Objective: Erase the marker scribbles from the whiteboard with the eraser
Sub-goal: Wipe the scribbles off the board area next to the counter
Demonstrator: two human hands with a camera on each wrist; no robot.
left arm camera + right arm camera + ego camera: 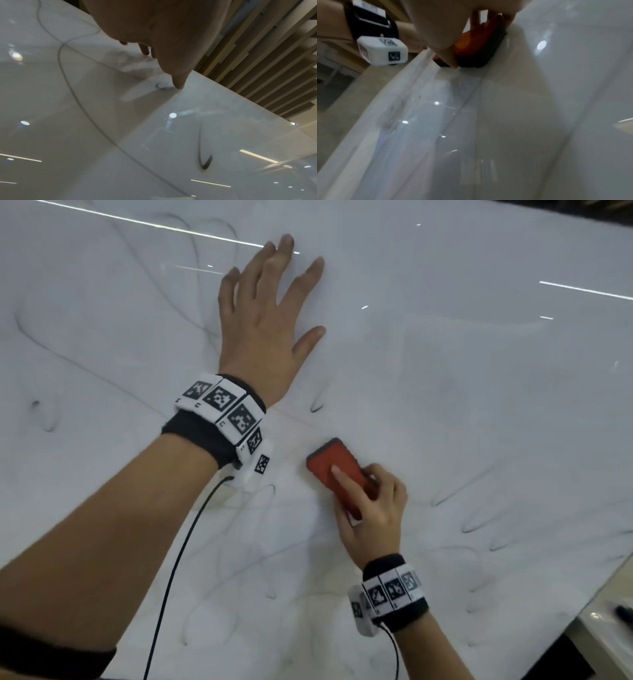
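A glossy whiteboard [462, 378] lies flat and fills the head view, with thin black marker scribbles [479, 515] at the right, the left and the near side. My right hand [371, 508] grips a red eraser [334, 465] with a black felt base [481, 54], pressed flat on the board near the middle. My left hand [270, 313] lies flat on the board beyond it, fingers spread. In the left wrist view a fingertip [179, 83] touches the board beside a short dark stroke [205, 161].
A dark marker [625, 613] lies on a pale ledge past the board's right edge. A black cable [178, 559] runs from my left wrist band across the near part of the board. Wooden slats [274, 67] show beyond the far edge.
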